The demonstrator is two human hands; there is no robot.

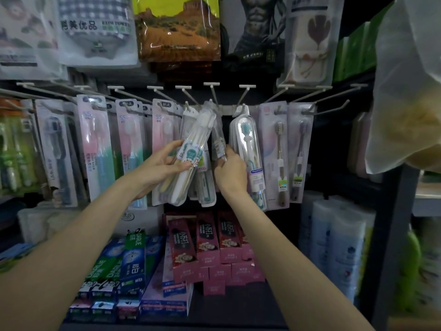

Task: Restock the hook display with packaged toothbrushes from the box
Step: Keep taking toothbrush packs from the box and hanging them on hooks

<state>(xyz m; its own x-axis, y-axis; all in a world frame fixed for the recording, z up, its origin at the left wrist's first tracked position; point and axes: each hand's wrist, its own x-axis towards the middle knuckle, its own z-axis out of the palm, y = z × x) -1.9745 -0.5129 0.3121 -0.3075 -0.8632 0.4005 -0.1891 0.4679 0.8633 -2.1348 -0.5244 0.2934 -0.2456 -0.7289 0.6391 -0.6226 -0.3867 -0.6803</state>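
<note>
My left hand [164, 163] grips a clear toothbrush pack [195, 149] with a white brush inside, tilted so its top leans right toward a centre hook [211, 102]. My right hand [230, 170] is closed on the lower part of a narrow clear pack [218, 139] that hangs from that same hook area. A clear case with a teal-headed brush [248, 149] hangs just to the right of my right hand. The row of grey hooks [248, 96] carries several more packaged toothbrushes on both sides. The box is not in view.
Pink and blue brush packs [95, 149] hang at the left, two brown brushes [286, 151] at the right. Toothpaste boxes [207, 244] are stacked on the shelf below. Towel packs [176, 27] hang above. A white plastic bag [405, 91] hangs at the far right.
</note>
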